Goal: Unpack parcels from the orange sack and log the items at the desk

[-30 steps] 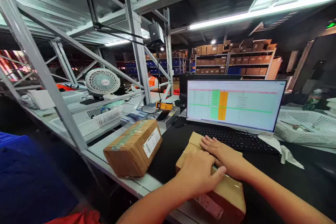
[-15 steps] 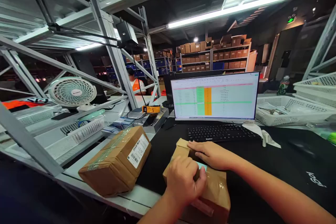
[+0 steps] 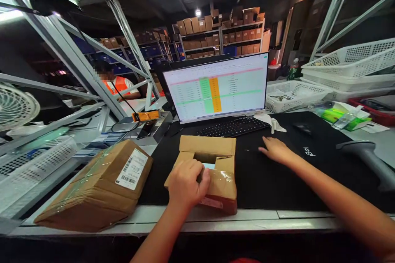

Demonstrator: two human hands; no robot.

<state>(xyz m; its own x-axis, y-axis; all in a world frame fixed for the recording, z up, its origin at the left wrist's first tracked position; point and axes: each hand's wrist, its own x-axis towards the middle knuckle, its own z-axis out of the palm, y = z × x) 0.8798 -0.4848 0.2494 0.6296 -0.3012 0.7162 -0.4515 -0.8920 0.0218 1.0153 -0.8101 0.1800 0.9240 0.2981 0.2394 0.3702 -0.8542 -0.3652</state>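
Observation:
In front of me on the black desk mat stands a small cardboard box, its far flap raised and its top partly open. Something pale blue shows inside, too little of it to name. My left hand is closed over the near side of the opening, fingers curled onto the box's flap and thumb outside. My right hand is off the box, fingers apart and holding nothing, above the mat between the box and a black mouse. A taped, labelled carton lies left of the small box.
Behind the box are a keyboard and a monitor showing a spreadsheet. A grey barcode scanner lies at right, near white baskets. A fan stands left. A person in an orange vest sits beyond the rack.
My right hand has left the box and moved right over the mat. The box's far flap now stands raised and the opening shows. My left hand stays on the box; the view has turned right.

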